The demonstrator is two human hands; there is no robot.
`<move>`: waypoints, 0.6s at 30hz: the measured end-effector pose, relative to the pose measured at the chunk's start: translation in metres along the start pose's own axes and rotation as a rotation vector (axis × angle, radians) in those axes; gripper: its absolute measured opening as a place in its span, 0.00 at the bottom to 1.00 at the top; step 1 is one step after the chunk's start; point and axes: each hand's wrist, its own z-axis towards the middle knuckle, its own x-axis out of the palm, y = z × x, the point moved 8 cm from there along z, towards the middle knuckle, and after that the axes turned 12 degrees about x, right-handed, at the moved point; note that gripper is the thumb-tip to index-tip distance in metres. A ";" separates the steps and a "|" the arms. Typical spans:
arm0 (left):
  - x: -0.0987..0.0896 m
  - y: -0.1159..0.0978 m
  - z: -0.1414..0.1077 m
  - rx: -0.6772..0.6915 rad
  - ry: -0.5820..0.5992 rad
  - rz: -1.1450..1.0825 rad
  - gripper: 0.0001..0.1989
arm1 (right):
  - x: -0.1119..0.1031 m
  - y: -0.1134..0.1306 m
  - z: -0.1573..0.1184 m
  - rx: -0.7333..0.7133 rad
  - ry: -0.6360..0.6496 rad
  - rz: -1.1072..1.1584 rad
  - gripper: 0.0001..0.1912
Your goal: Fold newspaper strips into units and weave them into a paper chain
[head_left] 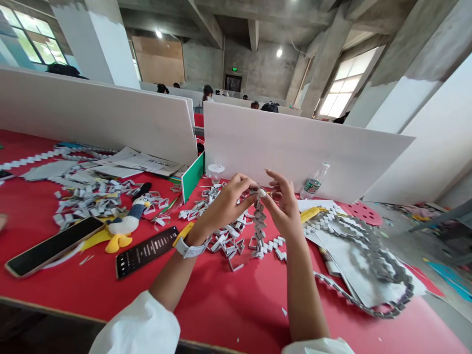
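Note:
A zigzag chain of folded paper (260, 223) hangs from between my two hands over the red table. My left hand (236, 196) pinches its upper end, thumb and fingers together. My right hand (283, 201) meets it there with thumb and index finger, the other fingers raised and bent; a pale cover is on one fingertip. The chain's lower part rests on the table near loose folded strips (230, 233). A longer linked chain (400, 282) curves around at the right, over white sheets (359, 265).
Left of my arms lie a lit phone (143, 251), a dark phone (55, 246) and a plush duck (127, 223). A clear bottle (314, 182) and lidded cup (216, 173) stand by the white partition (295, 147). Another person's fingertips (3, 221) show at the left edge.

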 end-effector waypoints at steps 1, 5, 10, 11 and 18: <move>-0.001 0.002 -0.001 -0.025 -0.020 0.004 0.09 | -0.001 0.003 -0.001 -0.029 -0.007 -0.032 0.19; -0.004 0.010 -0.003 -0.085 -0.054 0.042 0.10 | 0.007 0.007 -0.003 -0.063 0.087 0.034 0.10; -0.008 0.019 -0.005 -0.099 -0.107 0.047 0.09 | 0.012 0.008 0.000 -0.051 0.075 0.042 0.07; -0.008 0.020 -0.005 -0.100 -0.115 0.031 0.09 | 0.013 0.009 0.001 -0.051 0.082 0.039 0.06; -0.008 0.029 -0.007 -0.137 -0.014 -0.131 0.11 | 0.023 -0.004 0.008 0.036 0.210 0.129 0.09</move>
